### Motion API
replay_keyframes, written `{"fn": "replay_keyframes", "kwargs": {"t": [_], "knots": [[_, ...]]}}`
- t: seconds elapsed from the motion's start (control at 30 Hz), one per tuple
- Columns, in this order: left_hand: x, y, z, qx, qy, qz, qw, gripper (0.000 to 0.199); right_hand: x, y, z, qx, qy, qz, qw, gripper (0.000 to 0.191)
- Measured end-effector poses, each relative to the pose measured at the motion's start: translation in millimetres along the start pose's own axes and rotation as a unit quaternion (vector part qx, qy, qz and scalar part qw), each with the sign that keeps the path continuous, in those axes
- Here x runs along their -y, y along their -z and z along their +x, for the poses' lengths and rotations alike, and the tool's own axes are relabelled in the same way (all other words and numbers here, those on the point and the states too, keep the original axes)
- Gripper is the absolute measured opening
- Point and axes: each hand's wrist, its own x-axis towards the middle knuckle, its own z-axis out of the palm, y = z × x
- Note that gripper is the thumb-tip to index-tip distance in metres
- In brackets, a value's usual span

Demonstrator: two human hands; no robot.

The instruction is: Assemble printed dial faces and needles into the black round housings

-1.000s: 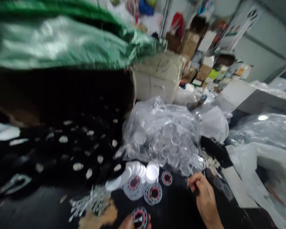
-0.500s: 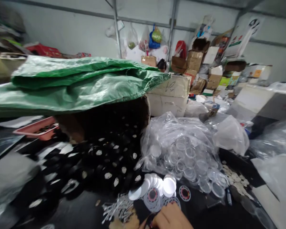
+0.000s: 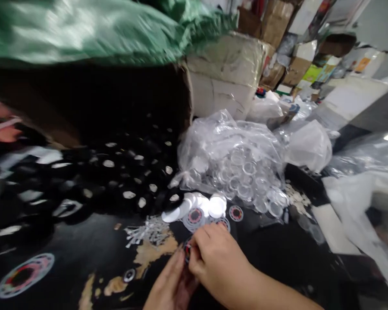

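At the bottom centre, my left hand [image 3: 172, 282] and my right hand [image 3: 218, 262] meet around a small dark round piece [image 3: 187, 253] with a reddish print. Both have their fingers closed on it, and most of it is hidden. Just beyond my right hand lie ring-printed discs [image 3: 194, 218] and shiny white discs [image 3: 217, 207]. One printed disc [image 3: 236, 213] lies apart to their right. Left of the hands is a heap of thin whitish stick-like pieces [image 3: 150, 232]. A small ring-shaped part [image 3: 129, 275] and a larger printed disc [image 3: 26, 275] lie further left.
Black round pieces with white spots [image 3: 129, 194] spill from a dark box under a green sheet [image 3: 100, 34]. A clear bag [image 3: 226, 129] holds many clear round cases [image 3: 248, 168]. Pale flat pieces [image 3: 297, 198] lie at right. Cardboard boxes [image 3: 226, 73] stand behind.
The view has tipped down and closer to the table. Both hands now show more fully, with the left one plainly in view. The bag and piles appear higher up.
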Motion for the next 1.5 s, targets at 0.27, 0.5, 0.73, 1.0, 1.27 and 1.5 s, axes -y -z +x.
{"fn": "replay_keyframes", "kwargs": {"t": [0.27,0.5,0.73,1.0,1.27,1.5], "knots": [[-10.2,-2.0,3.1,-0.047,-0.006,0.005,0.999,0.054,-53.0,25.9,32.8,-0.015,-0.139,0.179,0.974,0.016],[-9.9,-14.3,2.2,-0.005,-0.003,-0.027,1.0,0.057,-108.8,23.6,87.4,-0.034,-0.255,-0.11,0.96,0.046],[-10.9,-9.1,-0.3,0.02,0.007,-0.065,0.998,0.054,-115.5,32.0,84.1,-0.057,-0.258,-0.094,0.96,0.037],[-29.2,-15.0,3.7,0.044,0.07,-0.181,0.98,0.018,-60.2,8.2,42.0,-0.125,-0.039,0.06,0.99,0.031],[-29.1,-13.4,13.8,0.038,-0.004,-0.174,0.984,0.018,-19.3,-14.2,-4.1,-0.076,0.093,0.068,0.99,0.031],[-12.8,-7.5,12.0,0.108,-0.152,0.073,0.98,0.038,-12.3,4.1,15.6,-0.026,-0.098,0.221,0.97,0.039]]}}
